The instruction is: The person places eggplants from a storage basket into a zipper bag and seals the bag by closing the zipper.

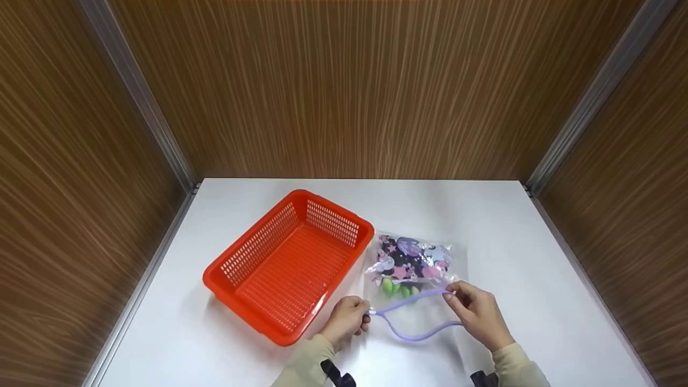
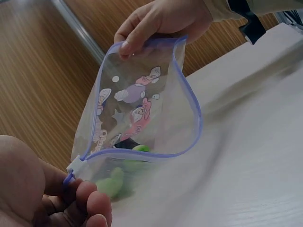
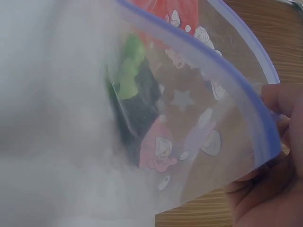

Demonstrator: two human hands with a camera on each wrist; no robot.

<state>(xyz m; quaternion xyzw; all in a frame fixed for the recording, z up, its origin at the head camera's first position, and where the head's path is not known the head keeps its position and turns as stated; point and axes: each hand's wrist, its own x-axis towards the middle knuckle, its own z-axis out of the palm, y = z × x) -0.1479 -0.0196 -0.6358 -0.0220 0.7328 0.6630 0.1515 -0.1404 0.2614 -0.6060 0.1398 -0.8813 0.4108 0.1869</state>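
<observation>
A clear zip bag (image 1: 411, 259) with pink, purple and white cartoon prints hangs between both hands, its purple-edged mouth spread wide. My left hand (image 1: 345, 321) pinches one end of the mouth, by the white slider (image 2: 75, 164). At the opposite end, the fingers and thumb of my right hand (image 1: 477, 314) grip the purple edge (image 3: 265, 142). Green rounded pieces (image 2: 112, 183) and something black (image 3: 137, 118) lie low in the bag; their exact kind is unclear through the film.
A red plastic basket (image 1: 290, 269) with slotted sides stands on the white table (image 1: 505, 236), left of the bag and close to my left hand. Wood-grain panels (image 1: 344, 91) enclose the table at the back and both sides.
</observation>
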